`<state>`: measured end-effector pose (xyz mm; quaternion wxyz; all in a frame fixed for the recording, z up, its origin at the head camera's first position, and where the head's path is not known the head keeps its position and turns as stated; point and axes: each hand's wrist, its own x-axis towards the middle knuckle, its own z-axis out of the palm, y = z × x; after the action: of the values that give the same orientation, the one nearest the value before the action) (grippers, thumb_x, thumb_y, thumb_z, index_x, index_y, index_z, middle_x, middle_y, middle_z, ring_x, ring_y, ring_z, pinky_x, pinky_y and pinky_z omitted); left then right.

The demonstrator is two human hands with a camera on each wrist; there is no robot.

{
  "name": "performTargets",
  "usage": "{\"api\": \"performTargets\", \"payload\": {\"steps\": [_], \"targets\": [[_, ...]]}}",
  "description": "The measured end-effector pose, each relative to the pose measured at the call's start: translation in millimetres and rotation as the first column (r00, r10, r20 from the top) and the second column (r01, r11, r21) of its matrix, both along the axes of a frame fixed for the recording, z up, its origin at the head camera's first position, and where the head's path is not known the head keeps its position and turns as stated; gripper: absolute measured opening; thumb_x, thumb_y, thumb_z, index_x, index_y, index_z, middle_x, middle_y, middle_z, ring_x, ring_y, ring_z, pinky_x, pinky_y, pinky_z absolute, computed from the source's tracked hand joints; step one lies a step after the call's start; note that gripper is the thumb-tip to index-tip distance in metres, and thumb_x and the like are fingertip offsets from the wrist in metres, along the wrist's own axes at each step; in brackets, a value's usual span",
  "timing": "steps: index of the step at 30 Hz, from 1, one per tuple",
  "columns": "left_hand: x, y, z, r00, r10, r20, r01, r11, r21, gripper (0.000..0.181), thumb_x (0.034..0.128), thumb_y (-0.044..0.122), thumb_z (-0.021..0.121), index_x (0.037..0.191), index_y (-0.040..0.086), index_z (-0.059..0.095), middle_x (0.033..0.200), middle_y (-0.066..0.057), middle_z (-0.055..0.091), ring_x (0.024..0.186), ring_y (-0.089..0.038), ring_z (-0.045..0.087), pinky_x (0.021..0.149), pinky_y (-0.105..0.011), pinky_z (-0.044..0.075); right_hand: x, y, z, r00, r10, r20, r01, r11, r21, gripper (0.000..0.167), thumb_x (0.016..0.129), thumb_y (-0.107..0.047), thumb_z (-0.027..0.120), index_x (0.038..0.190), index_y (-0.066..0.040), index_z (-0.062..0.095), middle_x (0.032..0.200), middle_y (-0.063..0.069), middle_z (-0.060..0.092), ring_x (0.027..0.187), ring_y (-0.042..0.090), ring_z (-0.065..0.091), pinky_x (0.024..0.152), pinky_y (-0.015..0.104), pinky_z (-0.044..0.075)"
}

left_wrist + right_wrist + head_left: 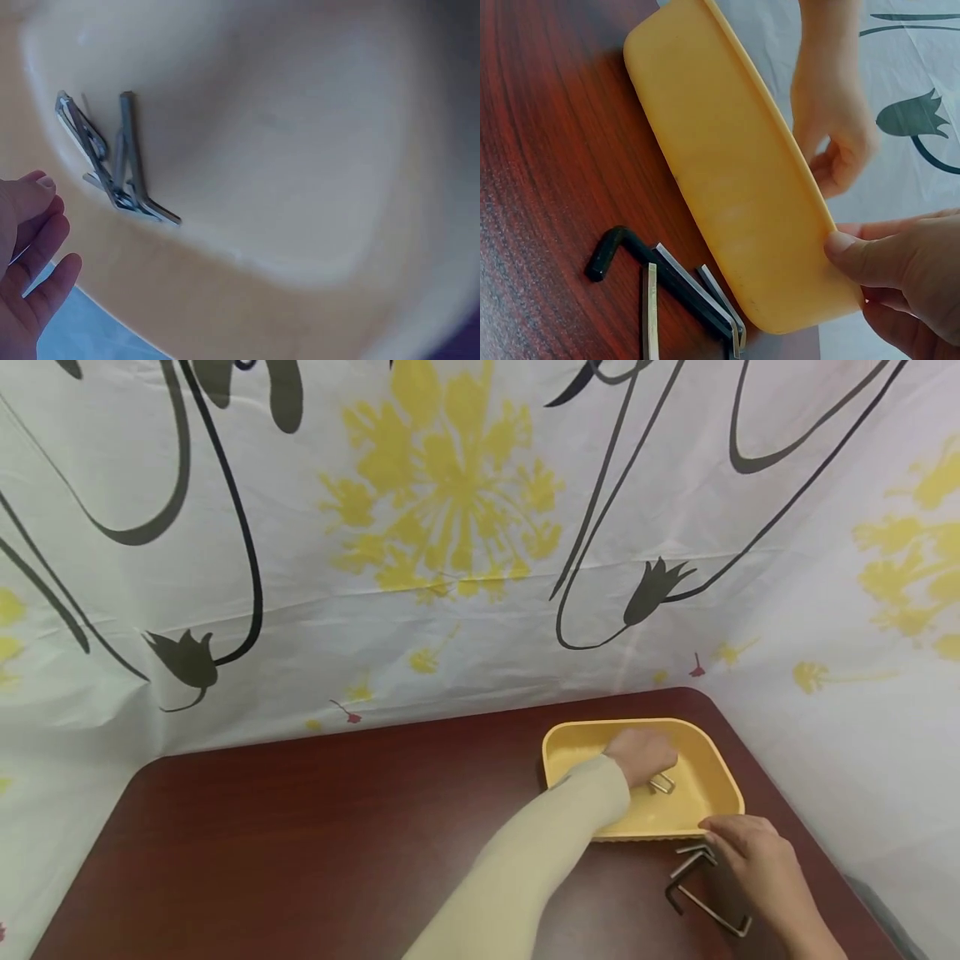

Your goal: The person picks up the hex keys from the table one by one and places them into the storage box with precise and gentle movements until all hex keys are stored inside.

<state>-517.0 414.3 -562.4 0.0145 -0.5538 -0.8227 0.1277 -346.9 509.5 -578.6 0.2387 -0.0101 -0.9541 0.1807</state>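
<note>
A yellow tray point(720, 777) stands at the table's right end. Over its inside reaches the left hand point(641, 756), fingers pointing down beside metal hex keys point(662, 783). In the left wrist view several metal hex keys point(131, 150) lie together in the tray, and the left hand point(37, 255) has its fingers loosely bent, touching none of them. The right hand point(761, 860) pinches the tray's near right rim; in the right wrist view the right hand point(907, 277) has its thumb on the outer wall.
Several more hex keys, one of them black point(679, 277), lie on the dark red table point(300, 843) just in front of the tray, by the right hand. A patterned white cloth point(450, 652) hangs behind and beside the table.
</note>
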Motion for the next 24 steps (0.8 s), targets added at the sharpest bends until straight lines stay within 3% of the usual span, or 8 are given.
{"api": "performTargets", "payload": {"steps": [4, 8, 17, 21, 24], "targets": [[-0.9, -13.0, -0.7, 1.0, 0.026, 0.007, -0.026, 0.999, 0.026, 0.021, 0.0913, 0.021, 0.057, 0.072, 0.03, 0.056, 0.081, 0.017, 0.054, 0.071, 0.002, 0.043, 0.059, -0.01, 0.037, -0.9, 1.8, 0.4, 1.0, 0.013, 0.007, -0.013, 1.0, -0.001, 0.02, 0.062, 0.004, 0.076, 0.079, -0.005, 0.069, 0.082, 0.009, 0.066, 0.082, 0.03, 0.054, 0.071, 0.04, 0.041], [-0.3, -25.0, 1.3, 0.998, 0.069, 0.009, -0.069, 0.997, 0.044, 0.023, 0.0905, 0.022, 0.058, 0.069, 0.03, 0.057, 0.078, 0.017, 0.054, 0.068, 0.002, 0.042, 0.053, -0.012, 0.038, -2.6, 4.0, 1.6, 0.999, 0.029, 0.033, -0.03, 1.0, 0.003, 0.02, 0.062, 0.004, 0.075, 0.079, -0.004, 0.069, 0.081, 0.011, 0.066, 0.08, 0.035, 0.056, 0.069, 0.048, 0.042], [11.2, -50.9, 4.7, 0.992, 0.129, -0.012, -0.129, 0.992, -0.002, 0.009, 0.086, 0.028, 0.062, 0.082, 0.035, 0.064, 0.087, 0.018, 0.056, 0.072, 0.002, 0.044, 0.054, -0.014, 0.04, -0.1, 5.5, 3.4, 0.996, 0.038, 0.084, -0.034, 0.998, -0.043, 0.018, 0.065, 0.006, 0.074, 0.081, -0.001, 0.069, 0.083, 0.017, 0.066, 0.082, 0.043, 0.056, 0.069, 0.055, 0.041], [15.0, -61.3, 8.6, 0.99, 0.137, -0.033, -0.137, 0.991, 0.0, 0.013, 0.0883, 0.027, 0.059, 0.086, 0.038, 0.065, 0.088, 0.02, 0.057, 0.072, 0.002, 0.045, 0.055, -0.014, 0.041, 1.3, 4.2, 5.3, 0.998, 0.021, 0.067, -0.018, 0.999, -0.05, 0.024, 0.065, 0.004, 0.075, 0.088, -0.001, 0.069, 0.088, 0.019, 0.065, 0.085, 0.043, 0.057, 0.069, 0.054, 0.042], [18.0, -68.5, 12.9, 0.99, 0.133, -0.055, -0.132, 0.991, 0.014, 0.014, 0.0891, 0.026, 0.058, 0.086, 0.038, 0.065, 0.086, 0.02, 0.059, 0.071, 0.003, 0.046, 0.056, -0.015, 0.042, 2.8, 1.7, 7.9, 1.0, 0.01, 0.019, -0.009, 0.999, -0.035, 0.03, 0.062, 0.003, 0.077, 0.091, -0.003, 0.069, 0.09, 0.017, 0.066, 0.082, 0.039, 0.059, 0.067, 0.042, 0.044]]}}
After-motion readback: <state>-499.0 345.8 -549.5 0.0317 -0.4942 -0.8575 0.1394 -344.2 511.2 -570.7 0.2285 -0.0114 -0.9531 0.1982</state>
